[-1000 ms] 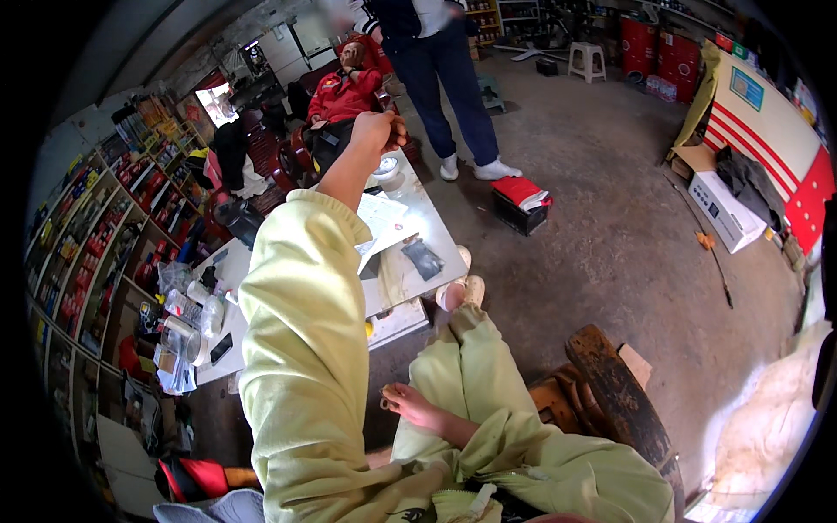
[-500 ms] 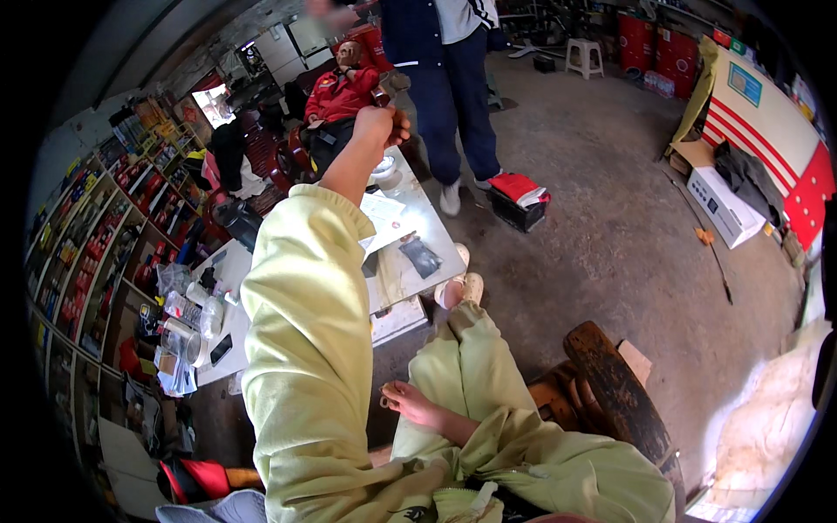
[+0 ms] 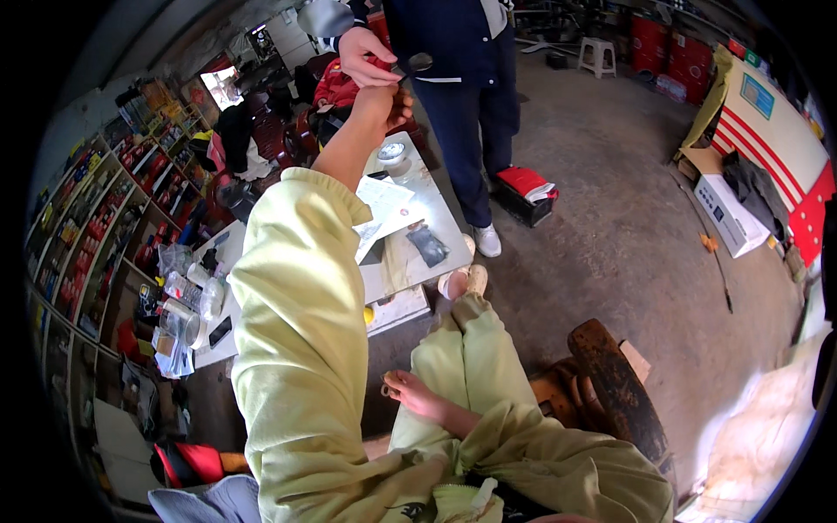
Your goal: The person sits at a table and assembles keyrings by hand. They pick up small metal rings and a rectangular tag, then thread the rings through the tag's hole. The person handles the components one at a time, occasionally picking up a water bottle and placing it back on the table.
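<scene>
Pinching ring-like piece [image 3: 389,390]: right hand [image 3: 415,394], at its tip | left hand [image 3: 382,106]: curled, hold unclear

A head-worn fisheye looks down and forward.

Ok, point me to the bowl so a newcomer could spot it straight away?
Start at the white table beyond the person's knees. Follow it past the papers to its far end, near the outstretched left hand, where a small pale bowl sits. Unlike the flat papers, it is round and stands up from the tabletop.
</scene>
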A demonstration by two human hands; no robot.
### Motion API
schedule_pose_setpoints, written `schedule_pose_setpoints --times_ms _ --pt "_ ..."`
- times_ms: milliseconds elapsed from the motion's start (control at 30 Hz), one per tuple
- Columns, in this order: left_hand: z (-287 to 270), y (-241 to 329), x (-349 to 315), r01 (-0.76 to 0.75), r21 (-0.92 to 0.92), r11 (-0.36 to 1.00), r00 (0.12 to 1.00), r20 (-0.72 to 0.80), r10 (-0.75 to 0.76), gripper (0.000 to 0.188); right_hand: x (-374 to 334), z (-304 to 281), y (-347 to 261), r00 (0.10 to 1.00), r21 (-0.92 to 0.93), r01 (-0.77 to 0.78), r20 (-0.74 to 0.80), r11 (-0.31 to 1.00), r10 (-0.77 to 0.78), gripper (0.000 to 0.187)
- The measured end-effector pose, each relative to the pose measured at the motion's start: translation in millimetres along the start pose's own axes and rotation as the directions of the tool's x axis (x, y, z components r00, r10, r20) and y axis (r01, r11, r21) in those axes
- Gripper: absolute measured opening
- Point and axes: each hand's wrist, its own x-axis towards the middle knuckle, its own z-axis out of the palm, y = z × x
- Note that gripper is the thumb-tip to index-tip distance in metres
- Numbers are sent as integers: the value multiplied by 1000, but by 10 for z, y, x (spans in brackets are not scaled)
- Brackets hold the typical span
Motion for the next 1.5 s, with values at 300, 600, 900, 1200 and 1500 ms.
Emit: schedule_pose_setpoints --times_ms 300,600,900,1200,1500 --pt "-286 95 28 -92 -28 995 995 29 93 31 -3 1 15 1000 27 -21 -10 999 22 8" --pt "-100 168 -389 -243 -84 966 958 135 252 29 8 21 6 999 46 -40 -27 998 41 7" --pt "-1200 -1516 -2512 186 277 943 939 231 -253 22 33 -65 -73 987 -119 156 -4 981 -158 9" --pt "-1439 -3635 -4449 358 193 914 904 -319 -287 20 34 156 -41 986 -96 14 -162 995 -30 10" --pt "-1354 -3822 -4208 363 -114 925 792 -486 -371 15 326 158 444 942 -494 -19 -301 870 -151 22"
